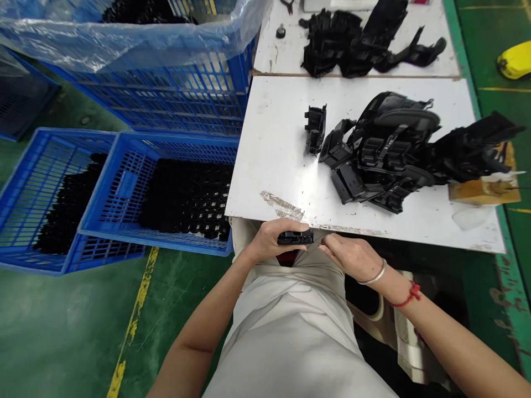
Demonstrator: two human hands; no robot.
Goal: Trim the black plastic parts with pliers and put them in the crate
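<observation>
My left hand [274,239] grips a small black plastic part [295,238] just below the front edge of the white table [282,149], over my lap. My right hand [350,257] is beside it, fingertips close to the part's right end; whether it pinches anything is unclear. On the table ahead lies a pile of black plastic parts [398,149], with one single black part [315,128] standing apart to its left.
Two low blue crates [124,182] holding black parts sit on the green floor at left, and a taller blue crate with a plastic liner [166,83] stands behind. Further black parts [357,38] lie on the far table. A wooden block [483,190] sits at the table's right edge.
</observation>
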